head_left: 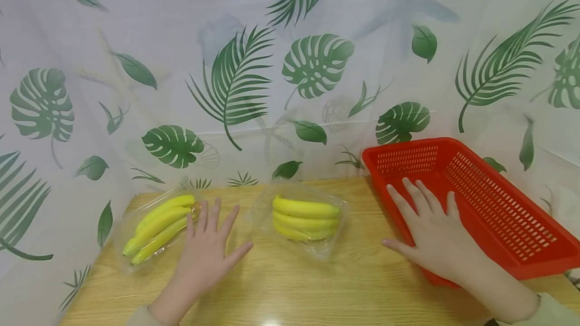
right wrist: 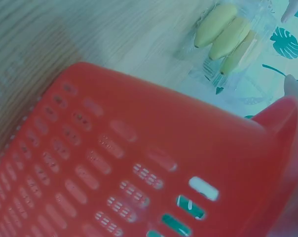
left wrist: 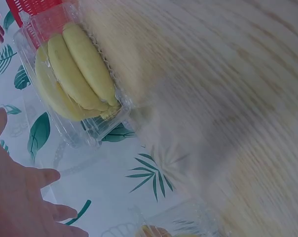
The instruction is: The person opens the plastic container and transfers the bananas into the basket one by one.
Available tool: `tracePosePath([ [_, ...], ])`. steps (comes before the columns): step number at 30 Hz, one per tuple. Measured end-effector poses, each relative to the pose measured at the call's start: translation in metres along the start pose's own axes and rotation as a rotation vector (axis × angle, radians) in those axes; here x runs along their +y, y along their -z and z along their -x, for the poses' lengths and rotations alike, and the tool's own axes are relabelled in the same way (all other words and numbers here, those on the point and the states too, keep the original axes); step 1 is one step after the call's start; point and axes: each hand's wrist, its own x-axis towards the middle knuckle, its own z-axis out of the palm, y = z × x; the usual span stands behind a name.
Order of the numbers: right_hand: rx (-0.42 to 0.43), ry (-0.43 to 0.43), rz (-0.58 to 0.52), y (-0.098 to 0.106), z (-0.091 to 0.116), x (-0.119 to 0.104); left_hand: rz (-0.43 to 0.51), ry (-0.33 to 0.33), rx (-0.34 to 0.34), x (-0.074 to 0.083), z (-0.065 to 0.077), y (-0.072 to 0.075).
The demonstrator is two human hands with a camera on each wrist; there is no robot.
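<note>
My left hand (head_left: 206, 253) is spread with straight fingers above the table, its fingertips overlapping the right end of the left bananas (head_left: 158, 225) in the head view. Those lie slanted in clear plastic packaging. A second bunch of bananas (head_left: 305, 218), also in a clear plastic pack (left wrist: 70, 131), lies between my two hands. Fingers splayed, my right hand (head_left: 430, 238) hovers over the near left rim of the red plastic basket (head_left: 516, 200). Neither hand holds anything. In the right wrist view the basket's slotted side (right wrist: 188, 118) fills much of the picture.
The wood-grain table (head_left: 290, 291) runs back to a white cloth (head_left: 254, 160) printed with green leaves, hanging behind and at the sides. The rectangular basket stands at an angle on the right, its far end close to the cloth.
</note>
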Motion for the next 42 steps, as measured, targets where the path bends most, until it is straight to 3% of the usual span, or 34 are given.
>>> tracePosePath([
  [14, 0.036, 0.053, 0.009, 0.002, -0.004, -0.017, 0.022, -0.021, -0.007, 0.004, -0.012, 0.0],
  [26, 0.064, 0.114, -0.01, -0.003, -0.01, -0.035, 0.082, -0.044, -0.043, 0.015, -0.023, -0.008],
  [42, 0.103, 0.193, -0.023, -0.014, -0.014, -0.048, 0.075, -0.099, -0.022, 0.026, -0.031, -0.022],
])
